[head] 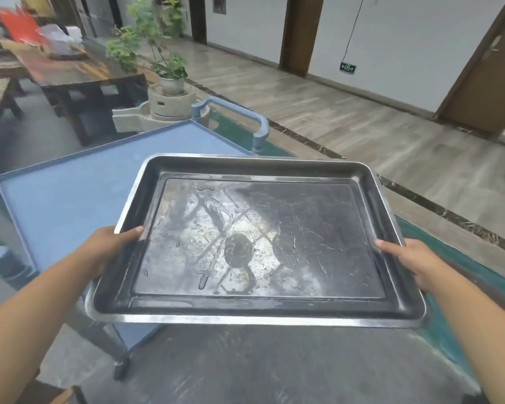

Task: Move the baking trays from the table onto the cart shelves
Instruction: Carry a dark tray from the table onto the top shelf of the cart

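One stainless baking tray (pixel 257 243) is held in the air by both hands, above the near edge of the dark worktop (pixel 245 368) and partly over the blue cart's top shelf (pixel 70 205). It is kept almost level and is not seen to touch either surface.

The left hand (pixel 108 249) is closed on the left rim, with the thumb laid over the edge. The right hand (pixel 414 263) is closed on the right rim in the same way. The fingers under the tray are hidden, so how they lie cannot be told.

The tray is judged to be lifted off the worktop already but not yet set down, so this transfer is about half done. On the part of the top shelf that shows, no tray is seen. The lower shelves are covered by the top shelf and the tray, so what was placed there cannot be known. Only the near strip of the worktop is in view, and it cannot be told if more trays wait there.

What is left for this tray is to be carried toward the cart handle (pixel 233 112) side and lowered flat inside the raised border of the shelf.
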Action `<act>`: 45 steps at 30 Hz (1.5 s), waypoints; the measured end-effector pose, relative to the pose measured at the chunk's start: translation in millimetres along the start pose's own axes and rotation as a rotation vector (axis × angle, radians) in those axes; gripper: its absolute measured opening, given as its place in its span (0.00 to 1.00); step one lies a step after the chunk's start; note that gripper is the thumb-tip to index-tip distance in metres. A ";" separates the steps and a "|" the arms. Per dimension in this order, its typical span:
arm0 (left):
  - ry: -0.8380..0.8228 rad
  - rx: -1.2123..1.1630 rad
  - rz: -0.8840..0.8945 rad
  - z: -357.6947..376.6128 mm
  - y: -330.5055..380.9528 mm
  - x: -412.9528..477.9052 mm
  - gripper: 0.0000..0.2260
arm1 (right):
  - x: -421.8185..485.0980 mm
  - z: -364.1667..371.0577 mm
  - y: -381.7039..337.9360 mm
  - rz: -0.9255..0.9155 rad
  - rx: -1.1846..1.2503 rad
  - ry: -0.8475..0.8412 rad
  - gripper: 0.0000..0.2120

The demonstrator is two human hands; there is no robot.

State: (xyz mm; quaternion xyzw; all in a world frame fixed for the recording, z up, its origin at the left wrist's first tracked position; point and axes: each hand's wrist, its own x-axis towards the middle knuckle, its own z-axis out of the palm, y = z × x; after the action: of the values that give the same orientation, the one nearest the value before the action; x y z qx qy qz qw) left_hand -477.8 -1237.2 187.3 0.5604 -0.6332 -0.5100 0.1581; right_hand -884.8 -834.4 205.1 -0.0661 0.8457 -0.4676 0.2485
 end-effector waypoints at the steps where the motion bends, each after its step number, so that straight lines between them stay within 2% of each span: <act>1: 0.016 -0.010 -0.007 -3.0 1.4 8.0 0.17 | 10.4 7.4 -8.3 -0.001 -0.002 -0.017 0.19; 13: 0.172 -0.096 -0.142 -24.5 0.6 67.9 0.10 | 158.4 99.3 -93.9 -0.067 -0.086 -0.229 0.14; 20: 0.331 -0.133 -0.214 -30.3 13.5 104.7 0.08 | 247.8 164.0 -158.7 -0.136 -0.101 -0.405 0.06; 28: 0.484 -0.206 -0.281 -30.9 20.0 127.3 0.08 | 323.0 229.6 -244.6 -0.229 -0.209 -0.522 0.14; 34: 0.587 -0.219 -0.308 -46.4 18.5 146.9 0.11 | 352.1 291.6 -281.5 -0.222 -0.253 -0.621 0.10; 45: 0.542 -0.292 -0.403 -103.2 -20.2 244.0 0.11 | 386.3 429.2 -335.2 -0.254 -0.340 -0.612 0.04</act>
State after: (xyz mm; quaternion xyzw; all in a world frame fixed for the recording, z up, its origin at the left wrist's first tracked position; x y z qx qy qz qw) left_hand -465.7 -1495.1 124.4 0.7603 -0.3657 -0.4487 0.2947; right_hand -1053.6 -1478.4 154.2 -0.3475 0.7829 -0.3061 0.4154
